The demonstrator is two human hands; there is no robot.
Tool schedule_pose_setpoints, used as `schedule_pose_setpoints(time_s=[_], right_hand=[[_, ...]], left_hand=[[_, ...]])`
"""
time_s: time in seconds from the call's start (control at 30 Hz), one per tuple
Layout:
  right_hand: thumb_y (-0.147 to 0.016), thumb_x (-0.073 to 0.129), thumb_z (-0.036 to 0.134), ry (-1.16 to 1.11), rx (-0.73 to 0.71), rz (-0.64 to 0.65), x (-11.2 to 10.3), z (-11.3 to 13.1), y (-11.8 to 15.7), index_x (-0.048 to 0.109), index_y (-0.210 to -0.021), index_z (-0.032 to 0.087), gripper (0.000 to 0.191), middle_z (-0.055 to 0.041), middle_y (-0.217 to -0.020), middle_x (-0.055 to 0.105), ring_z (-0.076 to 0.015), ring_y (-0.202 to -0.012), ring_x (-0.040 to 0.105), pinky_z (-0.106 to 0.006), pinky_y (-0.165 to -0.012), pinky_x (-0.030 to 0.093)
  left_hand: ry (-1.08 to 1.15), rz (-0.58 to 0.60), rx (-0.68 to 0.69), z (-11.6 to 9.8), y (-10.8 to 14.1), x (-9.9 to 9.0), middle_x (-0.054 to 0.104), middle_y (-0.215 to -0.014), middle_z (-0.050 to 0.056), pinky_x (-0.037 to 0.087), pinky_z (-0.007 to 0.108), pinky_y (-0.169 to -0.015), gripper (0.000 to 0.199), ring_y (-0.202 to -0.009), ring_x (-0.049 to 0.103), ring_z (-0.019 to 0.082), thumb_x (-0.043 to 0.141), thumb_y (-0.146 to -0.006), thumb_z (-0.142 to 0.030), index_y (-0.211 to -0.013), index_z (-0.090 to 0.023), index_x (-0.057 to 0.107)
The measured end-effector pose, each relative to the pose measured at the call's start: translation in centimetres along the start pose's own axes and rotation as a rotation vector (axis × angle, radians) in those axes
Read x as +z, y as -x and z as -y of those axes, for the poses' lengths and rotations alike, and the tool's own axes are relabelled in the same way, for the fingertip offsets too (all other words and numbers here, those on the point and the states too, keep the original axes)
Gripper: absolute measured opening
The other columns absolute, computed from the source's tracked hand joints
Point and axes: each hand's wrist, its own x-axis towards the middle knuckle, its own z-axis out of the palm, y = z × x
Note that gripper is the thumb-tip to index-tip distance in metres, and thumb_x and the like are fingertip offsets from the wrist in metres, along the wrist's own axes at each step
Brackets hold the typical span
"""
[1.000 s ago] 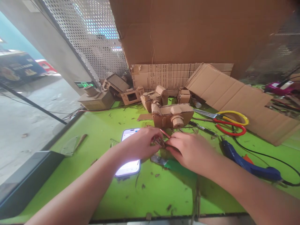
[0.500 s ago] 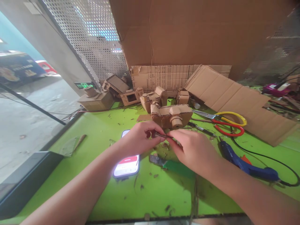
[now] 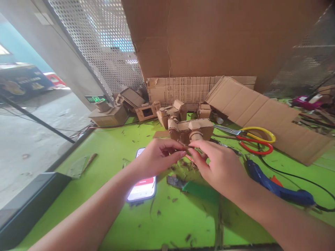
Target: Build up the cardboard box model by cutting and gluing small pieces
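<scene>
Fingertips of my left hand (image 3: 159, 157) and my right hand (image 3: 217, 164) meet over the table, both pinching a small thin strip of brown cardboard (image 3: 186, 145). Most of the strip is hidden by the fingers. Just behind it stands a cardboard model camera (image 3: 183, 129) with a round lens. Below my right hand lies a green-handled utility knife (image 3: 195, 188), blade to the left. A lit phone (image 3: 142, 191) lies partly under my left wrist.
Scissors (image 3: 258, 134) with yellow and red handles and a blue glue gun (image 3: 277, 184) with a black cord lie at right. More cardboard models (image 3: 108, 115) stand behind. A large cardboard sheet (image 3: 261, 118) leans at back right. Scraps litter the green table (image 3: 131, 226).
Both hands have shifted very slightly and the strip has turned a little between the fingers. The whole view has dropped slightly in the picture.
</scene>
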Motion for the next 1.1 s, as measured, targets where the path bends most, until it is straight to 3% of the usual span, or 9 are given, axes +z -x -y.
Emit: schedule_pose_setpoints(time_s=[0.07, 0.2, 0.33, 0.43, 0.67, 0.83, 1.0, 1.1], right_hand=[[-0.101, 0.061, 0.028, -0.015, -0.012, -0.033, -0.04, 0.05, 0.00, 0.070, -0.108, 0.022, 0.013, -0.0001, -0.098, 0.079, -0.0141, -0.069, 0.070, -0.027, -0.062, 0.045], [-0.101, 0.063, 0.034, -0.008, -0.010, -0.098, -0.07, 0.15, 0.14, 0.067, -0.101, 0.022, 0.013, 0.0053, -0.072, 0.071, -0.0103, -0.053, 0.062, -0.026, -0.054, 0.041], [-0.098, 0.066, 0.032, -0.032, -0.026, -0.139, -0.02, 0.29, 0.23, 0.065, -0.097, 0.022, 0.010, 0.0087, -0.061, 0.063, -0.0071, -0.044, 0.055, -0.024, -0.049, 0.038], [-0.095, 0.069, 0.029, -0.064, -0.056, -0.144, -0.02, 0.35, 0.20, 0.064, -0.099, 0.022, 0.010, 0.0094, -0.058, 0.060, -0.0075, -0.046, 0.057, -0.023, -0.051, 0.041], [-0.095, 0.066, 0.019, -0.132, -0.157, -0.053, -0.38, 0.31, 0.02, 0.067, -0.125, 0.019, 0.029, 0.0032, -0.079, 0.074, -0.0115, -0.059, 0.067, -0.027, -0.063, 0.052], [-0.102, 0.058, 0.017, -0.150, -0.229, -0.012, -0.31, 0.07, 0.07, 0.063, -0.139, 0.014, 0.038, -0.0067, -0.112, 0.082, -0.0176, -0.087, 0.078, -0.030, -0.077, 0.058], [-0.102, 0.060, 0.017, -0.174, -0.217, -0.047, -0.30, 0.01, 0.07, 0.066, -0.135, 0.017, 0.034, -0.0050, -0.115, 0.082, -0.0155, -0.090, 0.078, -0.026, -0.082, 0.058], [-0.100, 0.065, 0.020, -0.197, -0.189, -0.027, -0.43, 0.11, 0.04, 0.065, -0.132, 0.020, 0.032, -0.0025, -0.107, 0.082, -0.0137, -0.082, 0.077, -0.024, -0.077, 0.058]], left_hand=[[0.006, 0.012, -0.008, -0.01, 0.00, 0.04, 0.080, -0.093, 0.006, 0.055, 0.027, -0.058, 0.032, -0.068, 0.067, 0.016, 0.068, -0.095, -0.049, -0.111, -0.024, 0.080], [0.136, -0.027, 0.002, -0.15, 0.02, -0.11, 0.080, -0.089, 0.005, 0.061, 0.027, -0.063, 0.032, -0.070, 0.071, 0.016, 0.081, -0.086, -0.046, -0.108, -0.023, 0.080], [0.334, -0.084, 0.052, -0.21, 0.12, -0.22, 0.082, -0.087, 0.003, 0.064, 0.023, -0.070, 0.029, -0.077, 0.077, 0.015, 0.089, -0.080, -0.031, -0.104, -0.021, 0.078], [0.431, -0.101, 0.075, -0.24, 0.23, -0.13, 0.083, -0.090, 0.003, 0.065, 0.022, -0.077, 0.027, -0.085, 0.080, 0.016, 0.089, -0.079, -0.023, -0.103, -0.019, 0.076], [0.450, -0.066, 0.077, -0.66, 0.20, -0.15, 0.084, -0.088, 0.004, 0.065, 0.021, -0.075, 0.021, -0.079, 0.079, 0.015, 0.086, -0.083, -0.020, -0.103, -0.016, 0.079], [0.457, -0.050, 0.133, -0.52, 0.01, -0.45, 0.083, -0.085, 0.003, 0.065, 0.020, -0.072, 0.019, -0.074, 0.077, 0.013, 0.080, -0.090, -0.026, -0.106, -0.018, 0.081], [0.471, -0.013, 0.097, -0.16, 0.01, -0.61, 0.082, -0.081, 0.003, 0.064, 0.020, -0.068, 0.021, -0.070, 0.075, 0.013, 0.083, -0.087, -0.028, -0.106, -0.020, 0.083], [0.478, -0.007, 0.086, -0.08, 0.02, -0.78, 0.083, -0.086, 0.005, 0.063, 0.019, -0.068, 0.024, -0.072, 0.075, 0.012, 0.085, -0.085, -0.027, -0.107, -0.020, 0.083]])
